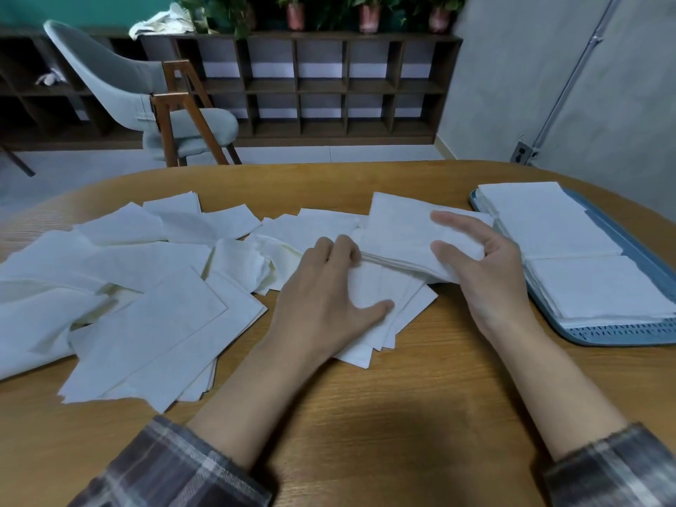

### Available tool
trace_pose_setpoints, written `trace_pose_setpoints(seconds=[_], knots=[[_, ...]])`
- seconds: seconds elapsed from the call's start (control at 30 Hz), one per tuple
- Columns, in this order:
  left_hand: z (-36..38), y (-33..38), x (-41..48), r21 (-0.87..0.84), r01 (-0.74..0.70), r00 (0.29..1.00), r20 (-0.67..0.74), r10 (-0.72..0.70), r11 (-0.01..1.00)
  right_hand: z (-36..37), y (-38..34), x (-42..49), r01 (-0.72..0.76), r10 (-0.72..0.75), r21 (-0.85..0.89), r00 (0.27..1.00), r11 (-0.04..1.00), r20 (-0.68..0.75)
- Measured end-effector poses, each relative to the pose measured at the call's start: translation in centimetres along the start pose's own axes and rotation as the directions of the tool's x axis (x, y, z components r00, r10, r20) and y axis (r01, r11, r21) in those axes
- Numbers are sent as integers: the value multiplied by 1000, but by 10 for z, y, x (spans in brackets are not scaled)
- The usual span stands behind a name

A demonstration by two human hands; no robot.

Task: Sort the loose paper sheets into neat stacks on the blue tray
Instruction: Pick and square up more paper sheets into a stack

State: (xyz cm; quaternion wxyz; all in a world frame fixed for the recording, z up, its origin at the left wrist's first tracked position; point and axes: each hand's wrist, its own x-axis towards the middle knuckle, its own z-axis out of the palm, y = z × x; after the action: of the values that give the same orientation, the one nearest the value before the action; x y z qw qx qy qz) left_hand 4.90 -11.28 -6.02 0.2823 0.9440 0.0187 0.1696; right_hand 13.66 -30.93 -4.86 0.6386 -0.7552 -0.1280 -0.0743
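Plaid sleeves frame the bottom of the shot, left sleeve [175,466] and right sleeve [614,470], both forearms bare and reaching out over the wooden bench [402,404]. Up at the action now: the left grip [322,298] lies palm-down on a small fan of sheets [406,305] near the middle of the bench, thumb splayed flat across the paper. Its fingers bend down right at the edge of the bundle [398,236], tips hidden, so I cannot tell whether they pinch anything or merely press.

Over to the right grip [490,272], and that one is clear: thumb and forefinger lie on top of the bundle and it is clamped on that bundle, a thin wad of white sheets lifted just above the fan, its near edge sagging a little.

Left of the hands, a big mess of loose sheets [146,287] sprawls across the bench, overlapping at all angles, some crumpled, some folded.

On the right side sits the blue tray [622,333], just beside the right grip, with neat white stacks [600,287] lined up along it, edges squared.

Beyond the bench: a grey chair [120,75] with wooden legs, a dark cubby shelf [322,86] and potted plants [369,16] on top.
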Motion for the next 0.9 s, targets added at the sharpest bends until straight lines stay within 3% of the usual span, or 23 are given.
trace_pose_setpoints(seconds=[0.1, 0.33, 0.6, 0.73, 0.9], knots=[[4, -1, 0, 106, -63, 997, -43, 68, 992, 0, 2, 2, -17, 16, -21, 999, 1000, -33], [1, -4, 3, 86, -119, 990, -72, 125, 989, 0, 1, 1, -24, 25, 26, 998, 999, -53], [-16, 15, -2, -338, -112, 993, -5, 117, 934, -4, 0, 3, 13, -13, 10, 996, 1000, -86], [-28, 20, -2, -588, -58, 992, 56, 112, 806, -4, -2, 1, 30, -30, -1, 999, 1000, -33], [-40, 19, 0, -763, 27, 989, 114, 94, 646, -4, -3, 2, -16, 13, 49, 998, 999, 55]])
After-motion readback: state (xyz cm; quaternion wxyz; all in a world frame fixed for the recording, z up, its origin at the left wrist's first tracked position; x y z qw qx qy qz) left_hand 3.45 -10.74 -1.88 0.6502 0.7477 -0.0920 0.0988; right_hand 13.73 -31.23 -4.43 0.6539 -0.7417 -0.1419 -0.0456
